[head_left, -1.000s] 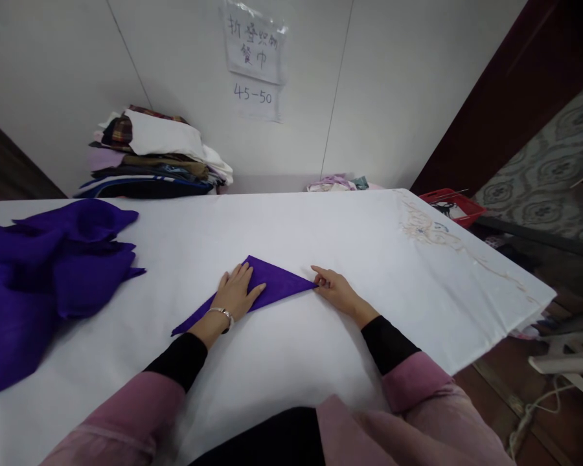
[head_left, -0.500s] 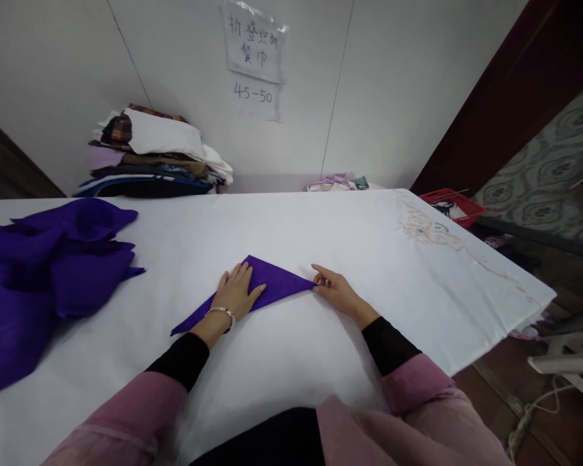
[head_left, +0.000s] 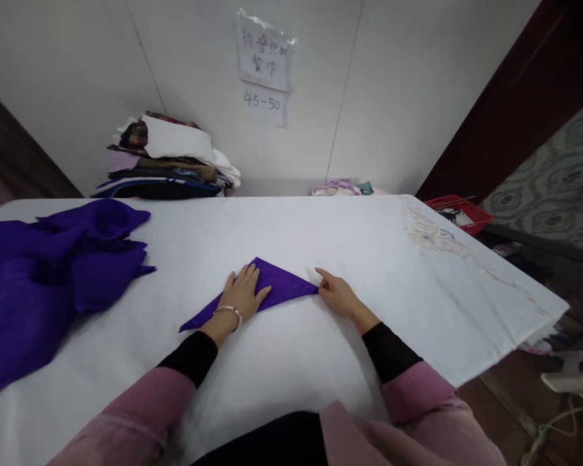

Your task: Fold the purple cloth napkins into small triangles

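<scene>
A purple cloth napkin (head_left: pixel 284 285), folded into a long triangle, lies on the white tablecloth in front of me. Its peak points away and its two narrow tips reach left and right. My left hand (head_left: pixel 243 294) rests flat over its left half, fingers spread, covering part of the cloth. At the right tip, the thumb and bent fingers of my right hand (head_left: pixel 337 293) pinch the fabric, with the index finger held out. The very end of that tip is hidden by the fingers.
Loose purple cloth (head_left: pixel 97 272) is heaped on the left of the table. Behind the table's far edge are a stack of folded clothes (head_left: pixel 175 155), a small cloth pile (head_left: pixel 340 188) and a red basket (head_left: pixel 476 217). A handwritten sign (head_left: pixel 265 61) hangs on the wall.
The whole view has shifted slightly, so everything appears a little further right. The right hand's fingers have curled closer around the napkin's tip. The left hand stays flat on the cloth.
</scene>
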`<act>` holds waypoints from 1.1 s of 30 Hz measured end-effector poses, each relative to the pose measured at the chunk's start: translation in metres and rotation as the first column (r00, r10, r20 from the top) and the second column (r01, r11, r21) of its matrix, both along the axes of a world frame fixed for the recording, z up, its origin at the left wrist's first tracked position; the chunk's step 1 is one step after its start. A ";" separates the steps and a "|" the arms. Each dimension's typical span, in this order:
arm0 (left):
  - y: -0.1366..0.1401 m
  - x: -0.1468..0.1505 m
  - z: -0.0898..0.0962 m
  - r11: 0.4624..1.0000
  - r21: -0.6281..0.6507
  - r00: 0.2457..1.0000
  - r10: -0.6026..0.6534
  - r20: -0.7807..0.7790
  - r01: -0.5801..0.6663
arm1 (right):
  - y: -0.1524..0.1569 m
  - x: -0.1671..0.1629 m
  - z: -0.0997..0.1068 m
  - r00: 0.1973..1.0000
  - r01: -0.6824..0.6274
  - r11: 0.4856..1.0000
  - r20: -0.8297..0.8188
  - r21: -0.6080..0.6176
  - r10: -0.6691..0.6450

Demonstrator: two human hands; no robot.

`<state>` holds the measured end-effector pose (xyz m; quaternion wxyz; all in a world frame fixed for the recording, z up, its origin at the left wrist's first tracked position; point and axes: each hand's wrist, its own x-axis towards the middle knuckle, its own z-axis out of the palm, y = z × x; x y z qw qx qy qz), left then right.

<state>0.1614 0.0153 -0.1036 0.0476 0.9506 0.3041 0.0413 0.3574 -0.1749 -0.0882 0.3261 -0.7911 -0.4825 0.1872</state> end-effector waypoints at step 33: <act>-0.002 0.002 0.001 0.998 -0.031 0.999 -0.052 -0.010 0.052 | 0.017 -0.052 -0.005 0.800 -0.362 0.919 0.454 -0.154 0.391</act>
